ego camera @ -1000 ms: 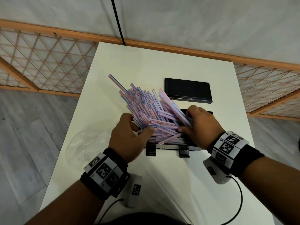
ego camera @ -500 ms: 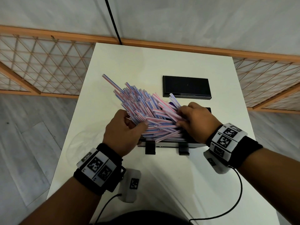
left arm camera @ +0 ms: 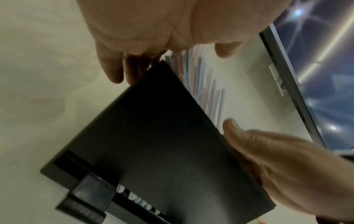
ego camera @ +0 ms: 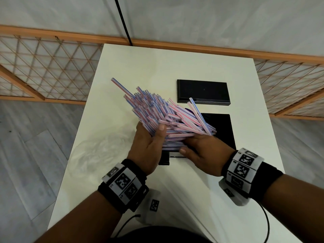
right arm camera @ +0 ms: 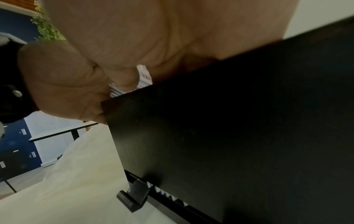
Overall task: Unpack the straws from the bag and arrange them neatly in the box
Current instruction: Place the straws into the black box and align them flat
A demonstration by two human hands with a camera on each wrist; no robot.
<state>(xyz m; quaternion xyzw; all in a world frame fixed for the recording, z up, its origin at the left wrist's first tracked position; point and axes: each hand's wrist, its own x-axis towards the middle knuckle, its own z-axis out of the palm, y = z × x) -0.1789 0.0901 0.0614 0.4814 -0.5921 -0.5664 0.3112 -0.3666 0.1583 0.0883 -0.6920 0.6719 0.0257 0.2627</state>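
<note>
With my left hand and right hand gripping the fanned pink-and-blue striped plastic straws, I judge squaring them into the black rectangular box comes next.

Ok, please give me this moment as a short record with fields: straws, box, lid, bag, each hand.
straws: messy striped bundle, fanned up-left over the box
box: black, on the table, mostly hidden by straws
lid: black, flat, beyond the box
bag: clear plastic, left of the hands
left hand: grips the bundle from the left
right hand: holds the bundle's near end, fingers hidden
</note>
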